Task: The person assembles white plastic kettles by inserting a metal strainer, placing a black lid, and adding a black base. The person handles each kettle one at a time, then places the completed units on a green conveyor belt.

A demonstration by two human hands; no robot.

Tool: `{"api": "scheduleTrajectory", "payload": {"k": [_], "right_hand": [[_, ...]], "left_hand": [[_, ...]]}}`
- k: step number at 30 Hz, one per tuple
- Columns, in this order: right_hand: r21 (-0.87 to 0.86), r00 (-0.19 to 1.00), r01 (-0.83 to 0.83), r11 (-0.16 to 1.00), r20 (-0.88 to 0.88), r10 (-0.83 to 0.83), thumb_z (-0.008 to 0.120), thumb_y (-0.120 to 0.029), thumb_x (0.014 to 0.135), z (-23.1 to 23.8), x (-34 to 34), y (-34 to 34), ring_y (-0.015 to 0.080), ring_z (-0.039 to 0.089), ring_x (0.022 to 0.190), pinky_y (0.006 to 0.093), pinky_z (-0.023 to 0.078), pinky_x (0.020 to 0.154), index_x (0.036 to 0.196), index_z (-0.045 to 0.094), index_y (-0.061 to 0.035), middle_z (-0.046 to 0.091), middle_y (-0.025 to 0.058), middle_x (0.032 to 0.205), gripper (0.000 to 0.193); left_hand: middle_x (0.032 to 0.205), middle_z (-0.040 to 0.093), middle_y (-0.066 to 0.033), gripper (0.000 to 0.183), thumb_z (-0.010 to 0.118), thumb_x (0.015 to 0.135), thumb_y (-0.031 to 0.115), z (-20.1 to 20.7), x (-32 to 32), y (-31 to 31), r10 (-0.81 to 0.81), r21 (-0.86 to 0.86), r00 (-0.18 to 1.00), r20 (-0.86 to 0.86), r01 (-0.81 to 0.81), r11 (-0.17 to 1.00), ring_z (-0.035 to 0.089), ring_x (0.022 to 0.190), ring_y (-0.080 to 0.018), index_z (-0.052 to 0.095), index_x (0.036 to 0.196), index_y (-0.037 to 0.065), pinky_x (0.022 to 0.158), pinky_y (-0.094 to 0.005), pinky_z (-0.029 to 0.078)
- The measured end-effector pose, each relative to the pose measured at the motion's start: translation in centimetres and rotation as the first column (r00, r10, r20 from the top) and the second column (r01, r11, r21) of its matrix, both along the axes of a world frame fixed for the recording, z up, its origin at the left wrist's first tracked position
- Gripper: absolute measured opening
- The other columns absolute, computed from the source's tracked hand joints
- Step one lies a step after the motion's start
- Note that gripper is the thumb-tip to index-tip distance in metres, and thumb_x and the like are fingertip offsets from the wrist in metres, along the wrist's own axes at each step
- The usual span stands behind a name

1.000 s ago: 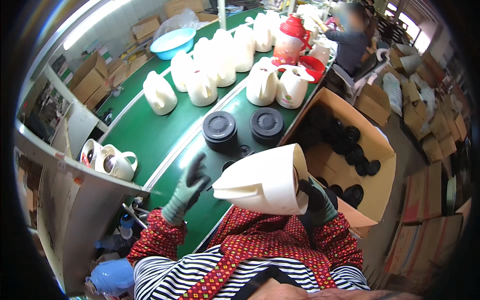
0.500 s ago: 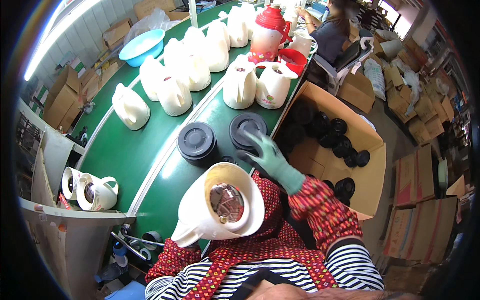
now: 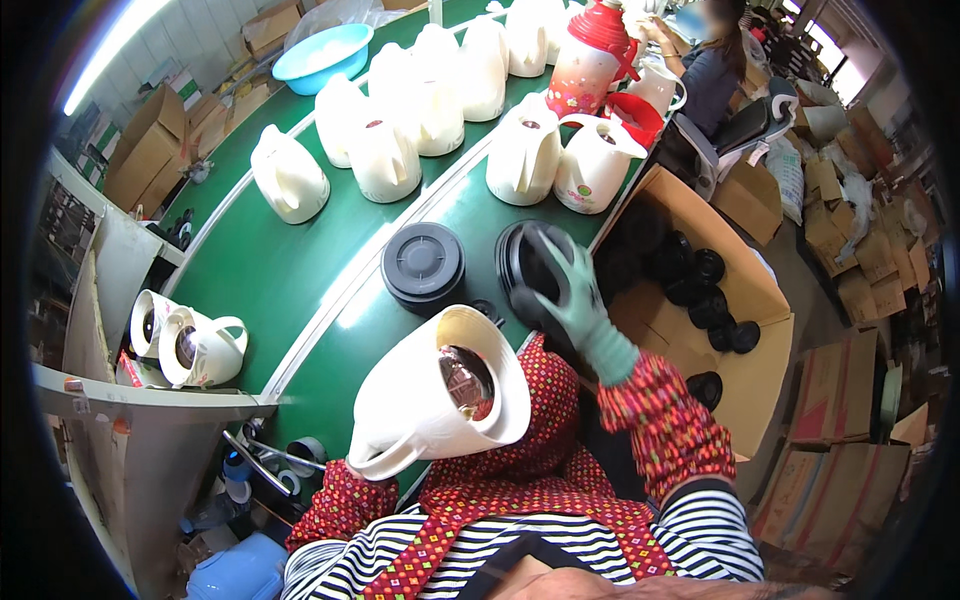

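R hand (image 3: 575, 300) has come down on the black base cap (image 3: 535, 265), gripping it. White flask shell (image 3: 435, 400) lies below-left, open bottom facing up toward cam, spout down-left. L hand hidden.

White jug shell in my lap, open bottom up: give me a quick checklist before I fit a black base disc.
1. White jug shell held with open end facing up: ok.
2. Silvery inner flask seated inside: ok, visible; depth cannot tell.
3. Right hand on a black disc of the near stack: ok, touching; firm grasp cannot tell.
4. Left hand supporting the shell: cannot tell, hidden beneath it.
5. Second disc stack in reach on the green belt: ok.
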State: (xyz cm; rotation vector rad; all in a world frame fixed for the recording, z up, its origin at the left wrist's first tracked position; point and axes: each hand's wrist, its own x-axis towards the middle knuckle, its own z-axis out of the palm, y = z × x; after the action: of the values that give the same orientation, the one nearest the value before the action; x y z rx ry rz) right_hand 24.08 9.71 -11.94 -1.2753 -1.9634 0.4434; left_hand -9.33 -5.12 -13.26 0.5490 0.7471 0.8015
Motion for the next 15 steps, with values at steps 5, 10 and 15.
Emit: {"api": "scheduleTrajectory", "payload": {"k": [5,10,15], "right_hand": [[-0.071,0.952,-0.198,0.978,-0.251,0.175,0.079,-0.064,0.079,5.1,0.3,-11.8,0.0459,0.038,0.146,0.0539,0.027,0.123,0.159,0.046,-0.0058,0.039,0.0279,0.16,0.103],[-0.117,0.935,-0.161,0.98,-0.337,0.114,0.078,-0.065,0.081,5.3,1.6,-17.4,0.0447,0.032,0.152,0.053,0.024,0.125,0.162,0.042,-0.0068,0.033,0.0272,0.164,0.106],[-0.088,0.885,-0.148,0.985,-0.456,0.092,0.078,-0.059,0.085,5.0,2.4,-21.1,0.0415,0.032,0.154,0.0501,0.024,0.126,0.162,0.04,-0.004,0.033,0.0251,0.166,0.103]], "left_hand": [[0.162,0.048,-0.0139,0.066,0.067,0.102,0.011,2.7,5.7,1.6,-0.128,0.157,0.992,-0.022,0.13,0.979,0.05,0.145,-0.0263,0.039,0.162,0.004,0.121,-0.0403,0.04],[0.162,0.047,-0.0142,0.066,0.066,0.102,0.011,4.5,8.9,0.3,-0.14,0.237,0.989,-0.043,0.146,0.96,0.049,0.147,-0.0269,0.038,0.162,0.004,0.122,-0.0405,0.04],[0.159,0.051,-0.015,0.059,0.062,0.104,0.011,4.0,9.7,-2.2,-0.117,0.197,0.988,0.103,0.095,0.976,0.052,0.144,-0.0286,0.043,0.159,0.004,0.121,-0.0424,0.041]]}}
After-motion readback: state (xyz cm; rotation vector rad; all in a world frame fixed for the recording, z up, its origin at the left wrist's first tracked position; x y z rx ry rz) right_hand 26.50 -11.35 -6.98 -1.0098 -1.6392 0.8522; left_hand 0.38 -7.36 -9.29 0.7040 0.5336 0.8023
